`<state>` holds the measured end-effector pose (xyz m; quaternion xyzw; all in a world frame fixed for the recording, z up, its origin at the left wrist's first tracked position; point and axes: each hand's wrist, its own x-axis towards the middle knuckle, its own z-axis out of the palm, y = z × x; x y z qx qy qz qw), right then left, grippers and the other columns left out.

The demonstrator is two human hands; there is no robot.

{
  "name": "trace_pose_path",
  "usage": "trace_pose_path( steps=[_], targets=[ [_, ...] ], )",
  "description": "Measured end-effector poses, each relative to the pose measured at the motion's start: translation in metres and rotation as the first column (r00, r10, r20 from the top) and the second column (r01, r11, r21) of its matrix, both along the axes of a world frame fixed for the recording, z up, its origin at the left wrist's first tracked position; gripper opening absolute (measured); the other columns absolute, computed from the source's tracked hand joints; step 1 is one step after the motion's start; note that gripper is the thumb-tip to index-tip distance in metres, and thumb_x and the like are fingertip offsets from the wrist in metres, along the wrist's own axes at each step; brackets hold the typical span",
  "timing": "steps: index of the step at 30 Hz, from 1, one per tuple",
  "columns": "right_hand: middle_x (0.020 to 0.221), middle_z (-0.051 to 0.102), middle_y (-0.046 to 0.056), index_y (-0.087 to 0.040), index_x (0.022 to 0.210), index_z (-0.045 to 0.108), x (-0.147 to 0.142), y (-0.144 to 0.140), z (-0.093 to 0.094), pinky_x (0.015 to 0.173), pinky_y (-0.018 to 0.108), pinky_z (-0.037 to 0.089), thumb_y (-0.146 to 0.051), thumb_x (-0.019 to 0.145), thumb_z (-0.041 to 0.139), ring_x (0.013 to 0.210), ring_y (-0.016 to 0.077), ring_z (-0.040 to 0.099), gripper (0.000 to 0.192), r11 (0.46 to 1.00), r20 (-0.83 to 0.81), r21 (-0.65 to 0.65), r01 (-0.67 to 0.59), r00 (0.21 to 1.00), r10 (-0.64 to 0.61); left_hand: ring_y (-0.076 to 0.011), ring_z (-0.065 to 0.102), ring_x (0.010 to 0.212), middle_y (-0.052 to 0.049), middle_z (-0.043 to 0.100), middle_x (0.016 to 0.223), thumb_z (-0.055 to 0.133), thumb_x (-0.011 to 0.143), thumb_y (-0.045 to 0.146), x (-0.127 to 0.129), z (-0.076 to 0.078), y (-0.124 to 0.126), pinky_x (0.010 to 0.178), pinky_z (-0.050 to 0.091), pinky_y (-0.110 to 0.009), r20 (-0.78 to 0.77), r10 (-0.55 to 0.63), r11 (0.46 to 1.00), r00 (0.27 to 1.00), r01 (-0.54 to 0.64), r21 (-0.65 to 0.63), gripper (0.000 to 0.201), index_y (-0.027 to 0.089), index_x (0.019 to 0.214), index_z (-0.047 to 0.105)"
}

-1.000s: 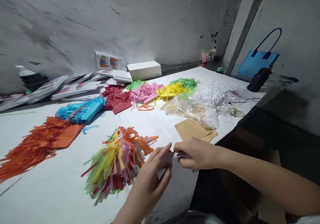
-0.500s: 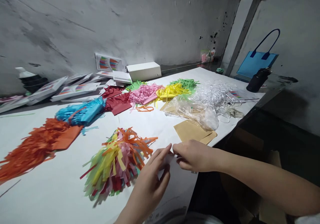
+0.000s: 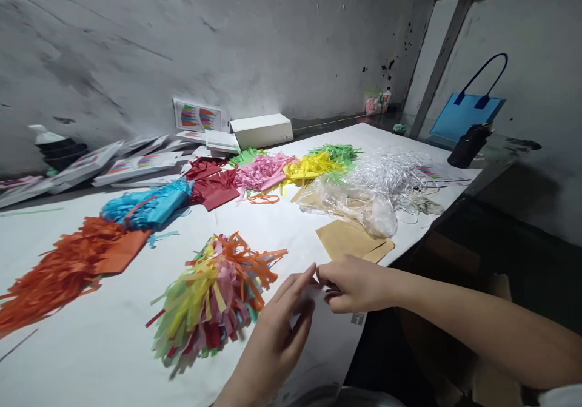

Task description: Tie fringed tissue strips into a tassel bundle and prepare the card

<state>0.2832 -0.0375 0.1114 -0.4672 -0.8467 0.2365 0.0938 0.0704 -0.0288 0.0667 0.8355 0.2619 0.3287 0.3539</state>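
The white paper-covered table (image 3: pixel 113 346) runs from the left border of the view to a slanting front-right edge, beyond which the floor drops into dark shadow. At the far left lies a long heap of orange fringed paper strips (image 3: pixel 63 267), and just beyond it a turquoise fringed bundle (image 3: pixel 148 204), with bare white surface in front of both reaching down to the near edge. Toward the middle sits a mixed bunch of yellow, pink, orange and green paper tassels (image 3: pixel 213 295), with open table on its left and behind it. Just right of that bunch, the left hand (image 3: pixel 277 328) comes up from the near edge, its thumb and fingers pinched together on a small white slip of paper (image 3: pixel 318 292) that lies flat near the table's front edge. The right hand (image 3: pixel 357 285) reaches in from the right across that edge and pinches the same slip at its other end, so the fingertips of both hands almost meet above it. How much of the slip shows is hard to tell, white against white. Behind the right hand lie flat tan paper sheets (image 3: pixel 352 240), a crumpled clear plastic bag (image 3: pixel 354 204) and a tangle of white cords (image 3: pixel 391 173). Off the table at far right stands a blue felt bag (image 3: pixel 466 119).
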Motion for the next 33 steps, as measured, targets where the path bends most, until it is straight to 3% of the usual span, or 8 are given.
trace_pose_path(
  steps=[6, 9, 12, 17, 22, 25, 28, 33],
  targets=[
    [0.067, 0.052, -0.007, -0.017, 0.084, 0.059, 0.007, -0.003, -0.001, 0.053, 0.018, 0.032, -0.016, 0.083, 0.066, 0.059, 0.0088, 0.049, 0.008, 0.999, -0.081, -0.041, 0.024, 0.996, -0.028, -0.0149, 0.061, 0.117, -0.004, 0.064, 0.124, 0.048, 0.100, 0.014, -0.002, 0.003, -0.002, 0.101, 0.050, -0.027, 0.015, 0.026, 1.000, 1.000, -0.026, -0.003, 0.056, 0.041, 0.149, 0.040],
    [0.063, 0.052, -0.006, -0.017, 0.076, 0.057, 0.008, -0.009, -0.002, 0.052, 0.020, 0.028, -0.015, 0.082, 0.064, 0.056, 0.0093, 0.044, 0.010, 0.999, -0.060, -0.011, 0.041, 0.997, -0.042, -0.0147, 0.062, 0.112, -0.002, 0.065, 0.113, 0.048, 0.100, 0.014, -0.003, 0.004, -0.003, 0.093, 0.052, -0.024, 0.000, 0.016, 1.000, 1.000, -0.016, 0.010, 0.058, 0.040, 0.151, 0.038],
    [0.064, 0.057, -0.003, -0.017, 0.076, 0.058, 0.006, -0.012, -0.002, 0.052, 0.024, 0.024, -0.015, 0.081, 0.063, 0.055, 0.0113, 0.040, 0.007, 0.997, -0.006, 0.024, 0.071, 0.997, -0.070, -0.0136, 0.061, 0.111, -0.002, 0.063, 0.114, 0.047, 0.100, 0.015, -0.002, 0.004, -0.002, 0.093, 0.051, -0.023, -0.022, 0.014, 1.000, 1.000, -0.014, 0.005, 0.059, 0.042, 0.151, 0.035],
    [0.080, 0.069, 0.006, -0.015, 0.087, 0.062, 0.001, -0.012, -0.002, 0.055, 0.026, 0.026, -0.016, 0.083, 0.063, 0.065, 0.0161, 0.052, 0.004, 0.998, 0.072, 0.029, 0.050, 0.996, -0.052, -0.0133, 0.061, 0.110, -0.001, 0.063, 0.113, 0.045, 0.101, 0.016, 0.000, 0.003, -0.001, 0.092, 0.051, -0.023, -0.046, 0.026, 1.000, 0.999, -0.026, -0.017, 0.058, 0.044, 0.151, 0.034],
    [0.095, 0.070, 0.012, -0.012, 0.097, 0.061, -0.001, -0.011, -0.002, 0.061, 0.027, 0.032, -0.011, 0.087, 0.059, 0.077, 0.0199, 0.058, 0.010, 1.000, 0.088, 0.013, 0.020, 0.996, -0.021, -0.0142, 0.061, 0.112, -0.004, 0.063, 0.120, 0.046, 0.100, 0.013, 0.001, 0.003, 0.002, 0.096, 0.051, -0.026, -0.029, 0.016, 1.000, 0.999, -0.016, 0.005, 0.059, 0.041, 0.151, 0.036],
    [0.085, 0.066, 0.006, -0.015, 0.087, 0.058, 0.003, -0.009, -0.002, 0.060, 0.025, 0.032, -0.010, 0.084, 0.061, 0.073, 0.0169, 0.054, 0.007, 1.000, 0.029, -0.029, -0.009, 1.000, 0.010, -0.0154, 0.062, 0.112, -0.004, 0.064, 0.118, 0.047, 0.099, 0.013, 0.000, 0.002, 0.002, 0.097, 0.051, -0.027, -0.028, 0.002, 1.000, 1.000, -0.002, -0.011, 0.061, 0.041, 0.152, 0.035],
    [0.070, 0.054, -0.004, -0.019, 0.074, 0.050, 0.007, -0.006, -0.003, 0.057, 0.022, 0.031, -0.009, 0.078, 0.065, 0.064, 0.0118, 0.048, 0.018, 0.996, -0.066, -0.091, -0.024, 0.998, 0.018, -0.0172, 0.061, 0.117, -0.005, 0.064, 0.122, 0.047, 0.099, 0.014, -0.002, 0.001, 0.000, 0.096, 0.052, -0.027, -0.016, -0.021, 0.999, 1.000, 0.021, -0.028, 0.062, 0.042, 0.152, 0.033],
    [0.058, 0.043, -0.011, -0.020, 0.068, 0.047, 0.010, -0.002, -0.008, 0.051, 0.019, 0.029, -0.008, 0.071, 0.068, 0.053, 0.0080, 0.043, 0.024, 0.978, -0.194, -0.208, 0.016, 0.979, -0.057, -0.0183, 0.061, 0.119, -0.005, 0.062, 0.127, 0.054, 0.098, 0.018, -0.002, 0.001, -0.002, 0.101, 0.051, -0.030, -0.021, -0.015, 0.999, 1.000, 0.014, -0.047, 0.061, 0.042, 0.150, 0.035]
  ],
)
